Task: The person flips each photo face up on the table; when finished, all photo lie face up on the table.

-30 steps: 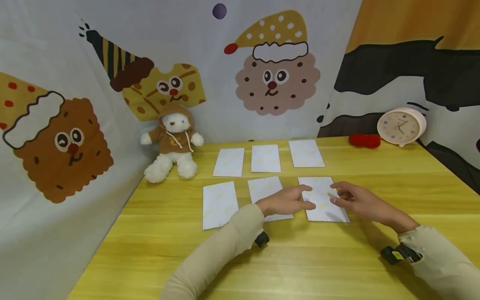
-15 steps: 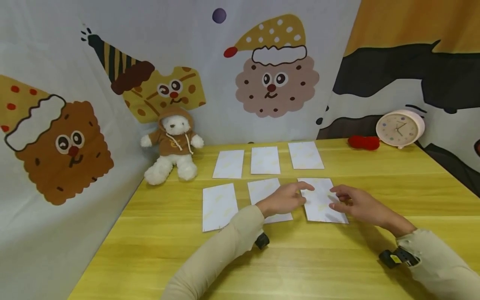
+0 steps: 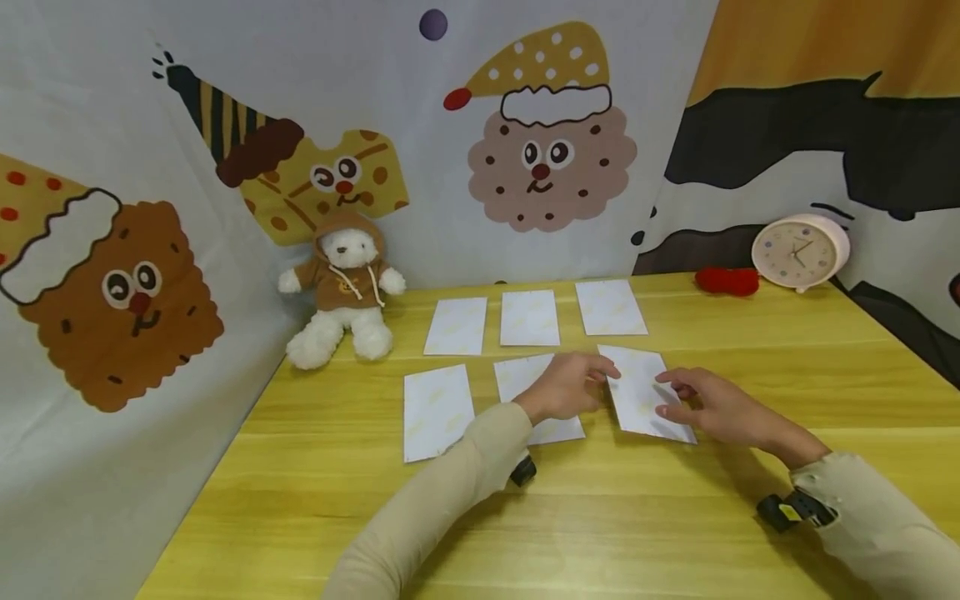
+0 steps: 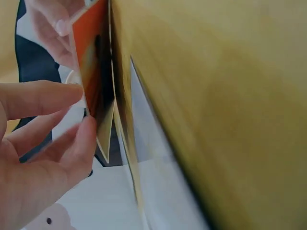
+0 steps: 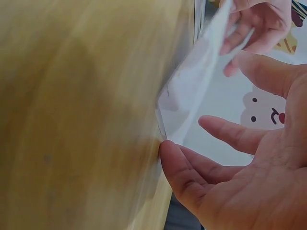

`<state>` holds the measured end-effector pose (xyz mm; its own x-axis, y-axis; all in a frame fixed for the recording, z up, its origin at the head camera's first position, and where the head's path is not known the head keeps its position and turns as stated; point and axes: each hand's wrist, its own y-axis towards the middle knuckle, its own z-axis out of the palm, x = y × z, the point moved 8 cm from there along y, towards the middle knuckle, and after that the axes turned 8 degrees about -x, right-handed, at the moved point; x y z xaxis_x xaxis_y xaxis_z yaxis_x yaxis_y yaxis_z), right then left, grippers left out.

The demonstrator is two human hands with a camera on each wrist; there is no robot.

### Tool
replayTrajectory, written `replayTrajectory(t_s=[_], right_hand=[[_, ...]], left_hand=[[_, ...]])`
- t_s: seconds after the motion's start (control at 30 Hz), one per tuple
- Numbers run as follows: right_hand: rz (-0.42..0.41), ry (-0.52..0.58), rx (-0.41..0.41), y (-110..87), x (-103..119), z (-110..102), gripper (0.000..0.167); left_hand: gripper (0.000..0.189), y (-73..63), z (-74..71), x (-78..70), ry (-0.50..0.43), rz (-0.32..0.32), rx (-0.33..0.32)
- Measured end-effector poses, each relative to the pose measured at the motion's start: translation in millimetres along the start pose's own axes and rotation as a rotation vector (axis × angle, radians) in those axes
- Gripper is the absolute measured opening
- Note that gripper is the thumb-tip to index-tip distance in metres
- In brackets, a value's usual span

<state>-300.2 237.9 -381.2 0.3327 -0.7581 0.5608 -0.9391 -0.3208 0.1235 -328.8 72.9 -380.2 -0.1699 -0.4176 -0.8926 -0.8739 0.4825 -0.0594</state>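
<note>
My left hand (image 3: 566, 385) pinches the left edge of a white card (image 3: 647, 392), the right one in the front row. That edge is raised off the table, so the card slants down to the right. Its underside (image 4: 88, 57) shows orange with a dark patch in the left wrist view. By the card's right side is my right hand (image 3: 720, 408), thumb and fingers spread apart. In the right wrist view a fingertip (image 5: 169, 149) of it is right at the card's low edge. Beneath my left forearm and hand, a middle card (image 3: 558, 429) is partly covered.
Another front-row card (image 3: 437, 412) lies at the left. Behind are three more white cards, one of them the middle card (image 3: 529, 318). A plush bear (image 3: 347, 287) sits back left. A red object (image 3: 727, 282) and a pale clock (image 3: 800, 252) stand back right.
My left fingers have closed on the front-right card's left edge and lifted it from lying flat to a slant. My right hand has barely moved.
</note>
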Motion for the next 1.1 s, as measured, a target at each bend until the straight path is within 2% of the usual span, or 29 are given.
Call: replayTrajectory(t_s=[0.03, 0.1, 0.2, 0.27, 0.43, 0.63, 0.8, 1.03, 1.1], right_hand=[[-0.002, -0.003, -0.001, 0.4, 0, -1, 0.051], [-0.006, -0.009, -0.003, 1.1, 0, -2, 0.050], [-0.010, -0.012, -0.005, 1.5, 0, -3, 0.049], [-0.012, -0.013, -0.005, 1.3, 1, -4, 0.049], [-0.016, -0.011, -0.005, 0.2, 4, -4, 0.049], [-0.006, 0.008, 0.001, -1.9, 3, -3, 0.049], [-0.028, 0.016, -0.007, -4.9, 2, -2, 0.047], [-0.094, -0.031, -0.025, -12.3, -1, -6, 0.039], [-0.125, -0.050, -0.032, -12.0, 0, -8, 0.037]], left_hand=[[0.043, 0.1, -0.5, -5.3, 0.103, 0.066, -0.005], [0.046, -2.1, -3.2, -20.3, 0.444, 0.265, -0.067], [0.042, -4.4, -0.9, -31.7, 0.565, 0.377, -0.074], [0.039, -4.8, 0.4, -35.1, 0.621, 0.408, -0.078], [0.037, -2.9, 1.8, -34.4, 0.641, 0.401, -0.084], [0.022, -3.0, 3.3, -29.9, 0.649, 0.393, -0.078], [0.015, -4.2, 3.0, -26.9, 0.639, 0.374, -0.065], [0.014, -2.5, -3.3, -19.4, 0.599, 0.287, -0.065], [0.013, -1.6, -5.1, -19.4, 0.582, 0.282, -0.074]])
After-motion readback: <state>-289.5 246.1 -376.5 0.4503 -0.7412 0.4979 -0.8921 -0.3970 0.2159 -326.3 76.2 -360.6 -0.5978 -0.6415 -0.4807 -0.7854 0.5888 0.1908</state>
